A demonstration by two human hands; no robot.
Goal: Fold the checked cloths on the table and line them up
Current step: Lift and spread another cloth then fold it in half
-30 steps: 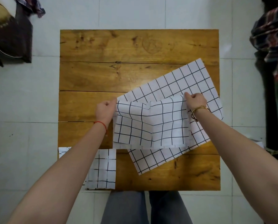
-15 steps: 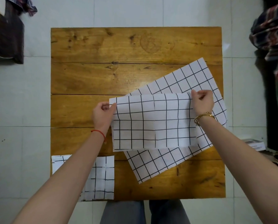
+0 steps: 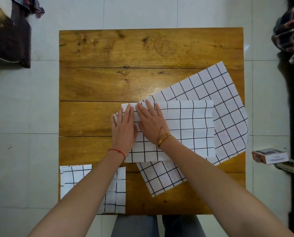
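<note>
A white cloth with a black check (image 3: 190, 127) lies flat on the wooden table (image 3: 108, 82), folded into a rectangle. My left hand (image 3: 124, 127) and my right hand (image 3: 151, 124) press flat on its left end, side by side, fingers straight. Under it a larger unfolded checked cloth (image 3: 224, 103) lies slanted, reaching the table's right edge. A folded checked cloth (image 3: 115, 190) sits at the near left corner, partly hidden by my left forearm.
The far half and the left middle of the table show bare wood. A small box (image 3: 269, 155) lies on the floor to the right. Dark bags (image 3: 8, 40) sit at the far left, plaid fabric (image 3: 291, 35) at the far right.
Both hands let go of the cloth's far corners. The cloth now lies flat, and my right hand has moved left to join my left hand, both palms pressing on its left end.
</note>
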